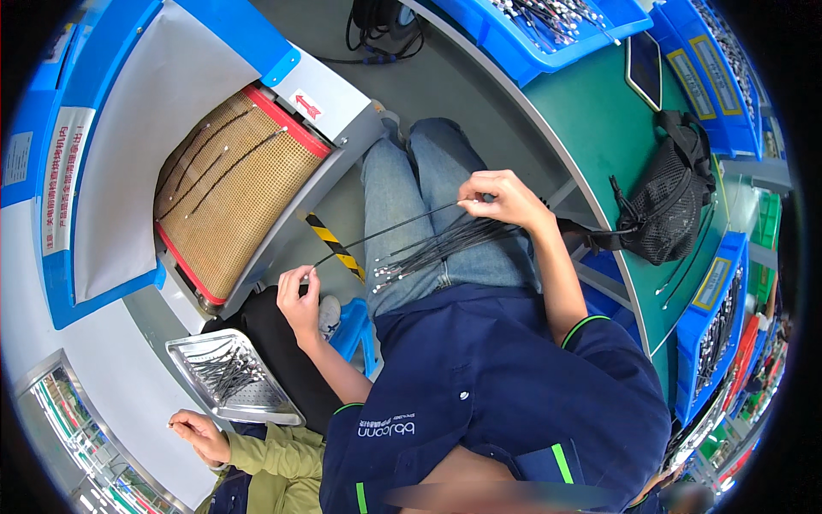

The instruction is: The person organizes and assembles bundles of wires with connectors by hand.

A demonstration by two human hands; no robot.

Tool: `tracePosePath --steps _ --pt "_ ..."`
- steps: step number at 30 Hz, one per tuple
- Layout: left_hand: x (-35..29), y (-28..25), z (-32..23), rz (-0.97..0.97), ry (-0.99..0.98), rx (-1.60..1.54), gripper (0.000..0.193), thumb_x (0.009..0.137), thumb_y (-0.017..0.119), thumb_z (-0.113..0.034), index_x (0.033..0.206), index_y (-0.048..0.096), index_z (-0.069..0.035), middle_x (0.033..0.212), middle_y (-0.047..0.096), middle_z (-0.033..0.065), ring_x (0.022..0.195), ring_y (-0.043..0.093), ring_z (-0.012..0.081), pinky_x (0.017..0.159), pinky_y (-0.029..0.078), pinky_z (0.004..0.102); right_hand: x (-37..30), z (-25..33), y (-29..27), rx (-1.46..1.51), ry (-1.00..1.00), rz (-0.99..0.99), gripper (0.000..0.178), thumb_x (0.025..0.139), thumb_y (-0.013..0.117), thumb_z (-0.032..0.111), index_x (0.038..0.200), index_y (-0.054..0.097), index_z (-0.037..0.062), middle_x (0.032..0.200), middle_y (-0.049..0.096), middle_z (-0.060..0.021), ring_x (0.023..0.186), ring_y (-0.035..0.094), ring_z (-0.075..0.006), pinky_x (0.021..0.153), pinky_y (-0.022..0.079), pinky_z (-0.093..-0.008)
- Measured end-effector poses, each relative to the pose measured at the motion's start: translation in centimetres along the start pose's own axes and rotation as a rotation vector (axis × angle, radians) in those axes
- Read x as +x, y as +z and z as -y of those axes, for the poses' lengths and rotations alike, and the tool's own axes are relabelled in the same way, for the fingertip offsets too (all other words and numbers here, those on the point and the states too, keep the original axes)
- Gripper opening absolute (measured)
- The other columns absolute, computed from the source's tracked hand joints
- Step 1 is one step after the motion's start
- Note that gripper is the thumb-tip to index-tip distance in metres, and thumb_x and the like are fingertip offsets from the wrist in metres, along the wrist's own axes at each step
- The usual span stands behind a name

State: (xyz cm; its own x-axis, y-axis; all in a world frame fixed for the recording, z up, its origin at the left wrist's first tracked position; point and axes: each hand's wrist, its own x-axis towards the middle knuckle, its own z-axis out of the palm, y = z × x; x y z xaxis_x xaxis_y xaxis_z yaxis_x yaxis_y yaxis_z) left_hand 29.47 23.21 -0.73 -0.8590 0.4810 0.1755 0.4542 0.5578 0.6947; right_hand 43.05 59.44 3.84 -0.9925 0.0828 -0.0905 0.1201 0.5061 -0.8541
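A thin black cable (387, 230) is stretched above my lap between my two hands. My left hand (297, 298) pinches its lower-left end with fingertips. My right hand (501, 199) is closed on the other end, thumb against fingers. Below it, a bundle of black cables (449, 243) with small whitish ends lies across my thighs, partly covered by my right hand and forearm. To the left, the tan mesh conveyor belt (257, 193) with red edges carries several dark cables, apart from my hands.
A metal tray (287, 409) of cables is at lower left, near another person's hand (199, 435). A green table (591, 163) curves along the right, bearing a black mesh bag (672, 201), a tablet (644, 70) and a blue bin (535, 56). A blue stool (353, 330) stands below.
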Motion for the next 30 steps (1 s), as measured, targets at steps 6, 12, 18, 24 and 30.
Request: tracePosePath --steps 6,12,18,24,30 --pt "0.0 -0.1 0.9 -0.015 0.018 -0.009 0.011 0.075 0.068 0.005 0.084 0.064 0.001 0.08 0.065 0.0086 0.07 0.06 0.0174 0.066 0.049 0.0274 0.3 0.7 0.4 -0.028 -0.068 0.003 0.007 0.078 0.068 0.008 0.081 0.063 0.0038 0.068 0.056 -0.0066 0.062 0.058 -0.0199 0.057 0.046 -0.0314" --pt "0.4 -1.0 1.8 -0.027 -0.029 -0.014 0.012 0.072 0.069 0.004 0.082 0.063 -0.001 0.078 0.063 0.0096 0.071 0.06 0.0223 0.065 0.049 0.03 1.3 1.3 1.2 -0.121 -0.187 -0.03 0.008 0.077 0.068 0.008 0.082 0.063 0.0041 0.068 0.057 -0.008 0.064 0.058 -0.0238 0.058 0.047 -0.0338" --pt "2.0 -4.4 2.9 -0.054 -0.019 -0.006 0.01 0.076 0.068 0.004 0.085 0.064 0.001 0.08 0.064 0.0081 0.069 0.059 0.0161 0.065 0.049 0.027 3.6 4.4 2.6 -0.23 -0.197 -0.047 0.01 0.075 0.069 0.012 0.081 0.062 0.0058 0.067 0.055 -0.0074 0.065 0.057 -0.0243 0.061 0.047 -0.0355" --pt "5.6 -11.7 6.1 -0.145 -0.124 0.034 0.006 0.078 0.067 -0.002 0.084 0.064 -0.001 0.079 0.063 0.0089 0.073 0.06 0.0208 0.068 0.048 0.0302 9.6 11.4 6.8 -0.388 -0.288 -0.168 0.01 0.074 0.069 0.011 0.08 0.062 0.0081 0.069 0.056 -0.0032 0.067 0.057 -0.021 0.064 0.047 -0.0329" --pt "9.8 -18.2 6.9 -0.179 -0.17 0.035 0.011 0.082 0.066 -0.007 0.09 0.064 -0.001 0.084 0.065 0.011 0.077 0.062 0.0225 0.072 0.049 0.0324 14.5 17.6 9.0 -0.404 -0.309 -0.267 0.009 0.075 0.068 0.012 0.082 0.063 0.0093 0.073 0.059 -0.0033 0.072 0.057 -0.0202 0.068 0.048 -0.0313"
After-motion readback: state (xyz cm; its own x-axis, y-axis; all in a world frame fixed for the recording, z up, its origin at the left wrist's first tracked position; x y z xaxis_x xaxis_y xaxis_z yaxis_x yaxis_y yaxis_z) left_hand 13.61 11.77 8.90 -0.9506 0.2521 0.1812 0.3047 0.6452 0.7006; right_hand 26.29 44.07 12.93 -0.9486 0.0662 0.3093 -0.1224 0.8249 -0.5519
